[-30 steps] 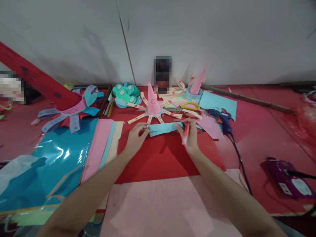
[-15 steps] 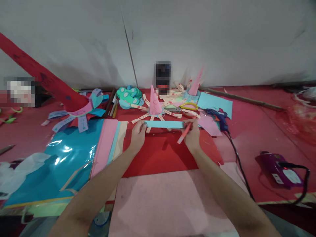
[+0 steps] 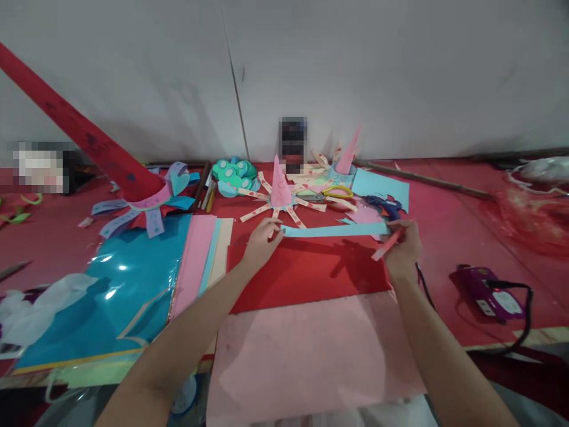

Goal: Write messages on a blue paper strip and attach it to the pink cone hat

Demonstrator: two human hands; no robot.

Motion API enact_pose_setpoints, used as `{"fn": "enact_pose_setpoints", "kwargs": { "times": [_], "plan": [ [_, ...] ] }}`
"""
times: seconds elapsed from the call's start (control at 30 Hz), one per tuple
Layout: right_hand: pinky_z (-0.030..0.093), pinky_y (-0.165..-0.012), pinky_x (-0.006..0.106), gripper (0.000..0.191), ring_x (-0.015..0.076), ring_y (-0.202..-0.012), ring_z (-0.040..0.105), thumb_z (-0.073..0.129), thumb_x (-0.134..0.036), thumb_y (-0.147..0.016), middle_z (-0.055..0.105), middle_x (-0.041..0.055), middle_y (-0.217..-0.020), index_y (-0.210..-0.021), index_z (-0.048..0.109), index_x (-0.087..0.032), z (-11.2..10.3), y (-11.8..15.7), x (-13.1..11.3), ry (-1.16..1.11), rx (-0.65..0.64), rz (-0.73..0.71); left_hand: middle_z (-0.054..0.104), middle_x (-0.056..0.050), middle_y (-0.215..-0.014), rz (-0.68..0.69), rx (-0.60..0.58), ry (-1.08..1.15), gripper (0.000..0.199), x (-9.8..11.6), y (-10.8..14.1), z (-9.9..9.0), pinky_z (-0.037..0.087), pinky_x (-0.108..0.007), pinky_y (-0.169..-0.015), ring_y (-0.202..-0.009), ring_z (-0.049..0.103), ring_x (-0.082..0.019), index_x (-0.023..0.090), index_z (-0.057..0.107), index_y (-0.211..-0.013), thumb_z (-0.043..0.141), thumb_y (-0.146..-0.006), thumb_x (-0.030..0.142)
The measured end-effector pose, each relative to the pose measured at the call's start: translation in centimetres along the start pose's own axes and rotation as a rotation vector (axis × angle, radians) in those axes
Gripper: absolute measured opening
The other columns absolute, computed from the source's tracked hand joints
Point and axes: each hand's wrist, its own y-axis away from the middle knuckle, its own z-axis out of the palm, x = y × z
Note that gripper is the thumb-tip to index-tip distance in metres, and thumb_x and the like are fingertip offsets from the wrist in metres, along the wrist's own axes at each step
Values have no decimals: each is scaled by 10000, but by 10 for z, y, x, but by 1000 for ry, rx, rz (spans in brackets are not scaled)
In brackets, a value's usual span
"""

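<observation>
L hand (image 3: 263, 244) fingers are narrow, pinching the L end of the light-blue paper strip (image 3: 333, 230); R hand (image 3: 403, 252) fingers pinch its R end & also hold a red marker (image 3: 387, 244), tip end angled down-left. Strip runs nearly straight btwn both sets of fingers, above the far part of the red card sheet (image 3: 306, 276). Pale pink sheet (image 3: 315, 356) is on the near side of the fingers. Just beyond L fingers: pink paper cone (image 3: 280, 188) upright w/ lettered strips fanned around its base. Yellow-handled scissors (image 3: 338, 192) lie beyond & btwn the hands; blue glue gun (image 3: 392, 206) just past R fingers. Purple power socket (image 3: 489, 293) sits on the red counter (image 3: 448, 237), right of R fingers & nearer
</observation>
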Motion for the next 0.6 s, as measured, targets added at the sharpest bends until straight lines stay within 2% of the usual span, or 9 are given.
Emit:
{"fn": "enact_pose_setpoints", "kwargs": {
  "times": [0.1, 0.17, 0.27, 0.47, 0.6],
  "plan": [
    [434, -670, 344, 192, 185, -692, 549, 499, -234, -663, 625, 53, -812, -849, 549, -227, -13, 3, 9, 94, -74, 41, 592, -75, -1123, 68, -85, -64, 159, 2, 3, 1, 429, -355, -913, -1033, 559, -187, 186, 509, -663, 520, -816, 224],
    [437, -651, 354, 219, 181, -654, 549, 476, -234, -645, 650, 83, -903, -853, 543, -217, -20, 6, 12, 180, -127, 105, 582, -80, -1162, 105, -122, -107, 167, 4, 5, 2, 411, -379, -950, -1071, 545, -200, 185, 503, -647, 536, -807, 219],
    [452, -643, 360, 220, 189, -674, 581, 474, -268, -630, 656, 117, -968, -842, 492, -210, -31, 15, 13, 233, -126, 199, 567, -94, -1199, 138, -150, -153, 182, 7, 7, 2, 391, -404, -980, -1103, 527, -219, 183, 487, -626, 543, -796, 214],
    [461, -612, 345, 394, 177, -647, 585, 591, -495, -622, 626, 86, -903, -893, 503, -223, -48, 32, 13, 271, -145, 307, 578, -100, -1148, 110, -128, -159, 244, 7, 6, 1, 406, -398, -964, -1055, 545, -202, 186, 474, -638, 397, -868, 198],
    [454, -598, 332, 396, 174, -647, 588, 600, -516, -635, 616, 61, -851, -880, 511, -219, -51, 35, 15, 273, -104, 324, 591, -78, -1075, 28, -62, -123, 282, 4, 3, 1, 439, -346, -900, -966, 573, -167, 190, 459, -626, 348, -884, 179]
  ]
}}
